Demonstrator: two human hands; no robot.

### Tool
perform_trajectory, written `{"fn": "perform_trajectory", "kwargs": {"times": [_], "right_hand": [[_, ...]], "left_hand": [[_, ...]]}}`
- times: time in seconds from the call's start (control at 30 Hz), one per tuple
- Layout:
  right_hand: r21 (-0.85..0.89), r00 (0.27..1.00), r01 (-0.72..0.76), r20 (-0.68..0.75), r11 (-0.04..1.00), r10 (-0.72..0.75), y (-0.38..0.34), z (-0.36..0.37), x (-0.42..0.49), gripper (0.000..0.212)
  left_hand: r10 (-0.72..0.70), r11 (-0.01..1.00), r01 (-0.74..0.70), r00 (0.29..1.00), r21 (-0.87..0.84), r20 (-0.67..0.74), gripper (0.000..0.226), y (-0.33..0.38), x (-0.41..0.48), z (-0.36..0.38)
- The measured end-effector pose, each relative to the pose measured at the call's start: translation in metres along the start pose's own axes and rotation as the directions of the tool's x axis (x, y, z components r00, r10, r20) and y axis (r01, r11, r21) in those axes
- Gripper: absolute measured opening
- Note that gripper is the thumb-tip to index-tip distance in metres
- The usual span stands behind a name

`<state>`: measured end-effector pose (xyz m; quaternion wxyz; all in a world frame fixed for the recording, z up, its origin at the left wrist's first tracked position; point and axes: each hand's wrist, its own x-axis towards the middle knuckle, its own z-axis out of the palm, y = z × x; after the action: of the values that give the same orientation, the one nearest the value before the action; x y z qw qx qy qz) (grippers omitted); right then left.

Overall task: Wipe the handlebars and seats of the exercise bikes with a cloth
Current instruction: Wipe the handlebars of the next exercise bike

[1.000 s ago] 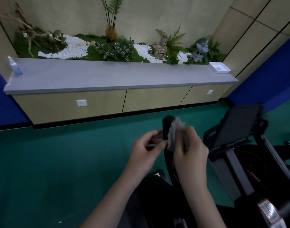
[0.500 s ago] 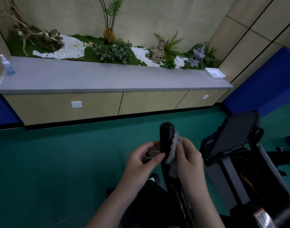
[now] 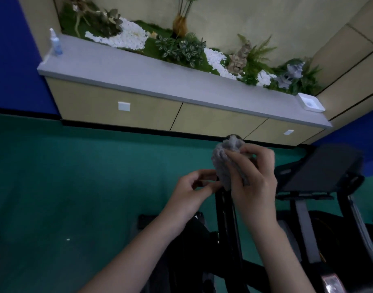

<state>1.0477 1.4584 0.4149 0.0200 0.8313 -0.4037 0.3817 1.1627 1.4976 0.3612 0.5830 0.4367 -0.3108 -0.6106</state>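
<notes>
An upright black handlebar post of the exercise bike rises in the middle of the view. Its top end is wrapped in a grey cloth. My right hand grips the cloth around the post's top. My left hand is just left of the post, below the cloth, with its fingers curled toward the post; whether it holds the post is unclear. The bike's black console stands to the right. No seat is in view.
A long grey-topped cabinet runs along the wall, with a spray bottle at its left end, a white dish at its right end and plants behind. Green floor spreads to the left. More bike frame fills the lower right.
My right hand has slid the cloth up from the side of the post over its top end. The view has tilted and shifted, and my left hand stays beside the post.
</notes>
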Motion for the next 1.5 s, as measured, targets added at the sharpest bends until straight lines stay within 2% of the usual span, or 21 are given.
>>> {"fn": "perform_trajectory", "kwargs": {"times": [0.17,0.23,0.3,0.4,0.57,0.7,0.77,0.87,0.9,1.03,1.07,1.17,1.2,1.33,1.37,1.47,1.5], "right_hand": [[-0.019,0.937,0.285,0.214,0.958,-0.274,0.011,-0.019,0.011,0.021],[-0.026,0.862,0.44,0.291,0.898,-0.414,0.013,-0.02,0.031,0.022],[-0.026,0.757,0.585,0.377,0.81,-0.534,0.016,-0.019,0.048,0.019],[-0.022,0.63,0.705,0.478,0.709,-0.612,0.022,-0.019,0.049,0.016],[0.068,0.456,0.778,0.623,0.625,-0.635,0.024,-0.026,0.061,0.019],[0.195,0.289,0.786,0.722,0.586,-0.628,0.018,-0.017,0.073,0.031],[0.19,0.272,0.797,0.736,0.574,-0.62,0.017,-0.016,0.082,0.033],[0.11,0.345,0.793,0.731,0.6,-0.589,0.01,-0.013,0.086,0.031],[0.107,0.34,0.79,0.743,0.603,-0.576,0.007,-0.011,0.081,0.032],[0.207,0.186,0.777,0.827,0.595,-0.53,0.003,-0.006,0.065,0.033],[0.192,0.194,0.777,0.833,0.6,-0.518,0.003,-0.006,0.07,0.032],[0.077,0.317,0.781,0.806,0.62,-0.499,0.002,-0.003,0.082,0.032],[0.052,0.336,0.79,0.797,0.611,-0.502,0.002,-0.002,0.079,0.032],[0.097,0.307,0.794,0.788,0.6,-0.534,0.002,-0.006,0.061,0.028],[0.083,0.352,0.781,0.76,0.619,-0.546,0.004,-0.007,0.062,0.027],[-0.058,0.599,0.708,0.577,0.704,-0.555,0.008,-0.008,0.058,0.026],[-0.091,0.661,0.675,0.517,0.733,-0.544,0.008,-0.008,0.049,0.025]], "left_hand": [[-0.041,0.998,0.038,0.998,-0.054,-0.054,0.018,-0.01,-0.009,0.008],[-0.047,0.995,0.04,0.996,-0.09,-0.074,0.024,-0.011,-0.011,0.012],[-0.055,0.993,0.045,0.994,-0.106,-0.093,0.027,-0.012,-0.013,0.014],[-0.069,0.989,0.052,0.991,-0.142,-0.116,0.026,-0.016,-0.014,0.015],[-0.061,0.987,0.038,0.988,-0.157,-0.14,0.024,-0.022,-0.02,0.016],[-0.04,0.991,0.015,0.982,-0.137,-0.185,0.021,-0.023,-0.023,0.022],[-0.04,0.99,0.013,0.98,-0.141,-0.193,0.02,-0.026,-0.025,0.023],[-0.047,0.985,0.012,0.979,-0.172,-0.2,0.022,-0.028,-0.029,0.024],[-0.052,0.984,0.014,0.976,-0.177,-0.214,0.023,-0.029,-0.029,0.025],[-0.064,0.978,0.013,0.968,-0.207,-0.242,0.01,-0.028,-0.031,0.027],[-0.068,0.977,0.016,0.968,-0.213,-0.241,0.011,-0.028,-0.032,0.028],[-0.091,0.975,0.041,0.97,-0.218,-0.225,0.023,-0.026,-0.033,0.028],[-0.095,0.975,0.045,0.97,-0.218,-0.223,0.023,-0.025,-0.033,0.028],[-0.099,0.977,0.049,0.967,-0.209,-0.235,0.012,-0.024,-0.03,0.027],[-0.097,0.977,0.049,0.968,-0.205,-0.23,0.012,-0.024,-0.03,0.027],[-0.096,0.983,0.061,0.974,-0.172,-0.203,0.019,-0.023,-0.031,0.024],[-0.099,0.985,0.067,0.975,-0.162,-0.201,0.019,-0.022,-0.031,0.023]]}}
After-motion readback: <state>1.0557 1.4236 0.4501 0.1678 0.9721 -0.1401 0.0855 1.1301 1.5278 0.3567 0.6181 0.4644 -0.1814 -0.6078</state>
